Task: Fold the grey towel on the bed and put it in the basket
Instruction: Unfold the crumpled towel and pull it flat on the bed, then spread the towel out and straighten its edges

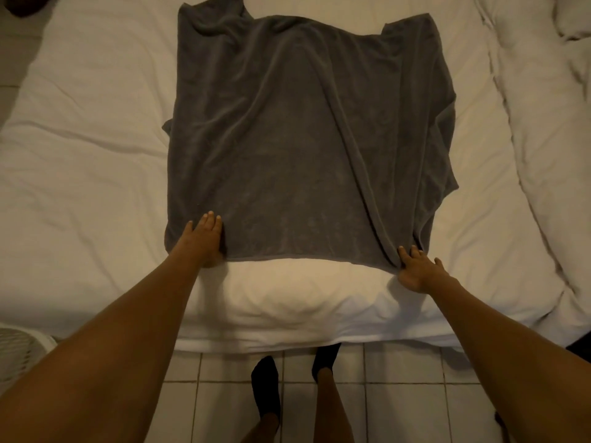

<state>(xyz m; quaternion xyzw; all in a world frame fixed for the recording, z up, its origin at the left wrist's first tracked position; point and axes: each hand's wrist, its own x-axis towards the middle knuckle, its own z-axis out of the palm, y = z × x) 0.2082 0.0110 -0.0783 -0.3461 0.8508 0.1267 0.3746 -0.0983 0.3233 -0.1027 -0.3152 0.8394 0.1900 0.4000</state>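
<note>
The grey towel lies spread out and wrinkled on the white bed, its near edge facing me. My left hand lies on the towel's near left corner, fingers on top of the cloth and thumb at its edge. My right hand holds the near right corner, where the cloth bunches into a ridge under my fingertips. The far corners are uneven, and the far left one runs up out of view. A white slatted object, possibly the basket, shows partly at the lower left behind my left arm.
A rumpled white duvet is heaped along the right side of the bed. A dark object lies at the top left corner. I stand in black socks on a pale tiled floor at the bed's near edge.
</note>
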